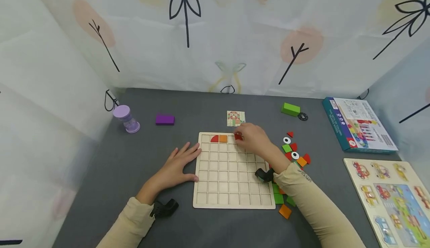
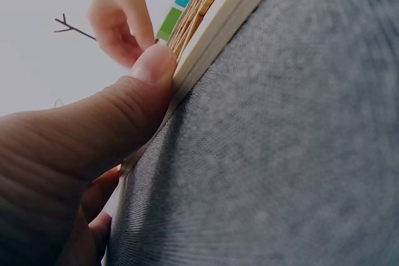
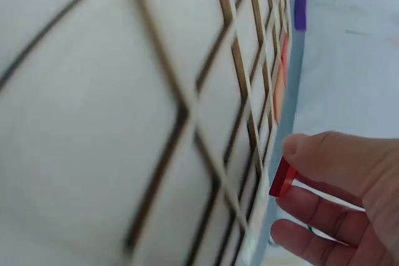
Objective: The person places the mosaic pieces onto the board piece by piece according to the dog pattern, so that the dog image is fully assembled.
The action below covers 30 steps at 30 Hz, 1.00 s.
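Pale wood is used for a grid board, taken as the landmark; its left edge is touched by the thumb and fingertips of the left hand, spread wide with nothing grasped. Some of that hand's fingers are hidden behind the board in the left wrist view. Above the board's far row, one red piece is pinched narrowly by the right hand; the piece is largely covered by fingers, and whether it touches the board cannot be told. Two pieces are set in the far row, left of that hand: one red quarter-circle and one orange square.

Just beyond the board, one card is seen, its picture too small to make out. Right of the board, loose pieces in red, green and orange are partly hidden by the right forearm, so no full count can be given; two white discs with dark centres are visible among them. Farther right, one box and one vehicle puzzle, cut off by the frame, are placed. Beyond the board's left corner, one purple block is seen.
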Each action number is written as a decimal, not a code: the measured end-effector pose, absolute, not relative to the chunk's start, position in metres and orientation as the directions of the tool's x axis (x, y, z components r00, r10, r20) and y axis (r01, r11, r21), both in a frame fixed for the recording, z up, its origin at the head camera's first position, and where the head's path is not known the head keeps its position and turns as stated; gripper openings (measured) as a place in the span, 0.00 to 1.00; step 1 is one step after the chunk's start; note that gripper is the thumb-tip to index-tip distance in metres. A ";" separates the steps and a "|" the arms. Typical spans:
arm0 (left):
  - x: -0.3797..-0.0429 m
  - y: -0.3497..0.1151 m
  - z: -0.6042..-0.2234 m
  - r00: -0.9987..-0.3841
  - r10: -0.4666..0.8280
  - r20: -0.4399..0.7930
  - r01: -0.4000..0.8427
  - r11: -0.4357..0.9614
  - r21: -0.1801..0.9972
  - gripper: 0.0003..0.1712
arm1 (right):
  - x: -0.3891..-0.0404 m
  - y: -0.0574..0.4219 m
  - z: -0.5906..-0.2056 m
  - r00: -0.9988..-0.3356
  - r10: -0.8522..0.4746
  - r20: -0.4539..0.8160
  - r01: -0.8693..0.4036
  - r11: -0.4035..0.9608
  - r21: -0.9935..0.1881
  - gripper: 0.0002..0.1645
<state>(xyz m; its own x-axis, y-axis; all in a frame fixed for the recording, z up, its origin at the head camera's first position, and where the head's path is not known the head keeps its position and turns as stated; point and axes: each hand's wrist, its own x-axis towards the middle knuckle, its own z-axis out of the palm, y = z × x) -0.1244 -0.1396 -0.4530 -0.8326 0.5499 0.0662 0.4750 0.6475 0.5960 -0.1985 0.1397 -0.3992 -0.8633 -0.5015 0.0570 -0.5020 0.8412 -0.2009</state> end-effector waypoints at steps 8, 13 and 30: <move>-0.123 -0.139 -0.457 -0.830 0.553 0.067 0.478 0.645 0.596 0.51 | -0.197 0.120 -0.409 -0.889 -0.458 0.006 -0.446 0.863 -0.236 0.10; -0.124 -0.140 -0.455 -0.830 0.554 0.062 0.479 0.653 0.587 0.51 | -0.197 0.117 -0.405 -0.887 -0.462 0.008 -0.449 0.859 -0.246 0.07; -0.125 -0.141 -0.454 -0.833 0.551 0.050 0.472 0.659 0.586 0.52 | -0.184 0.192 -0.389 -0.936 -0.350 0.042 -0.345 0.885 -0.314 0.20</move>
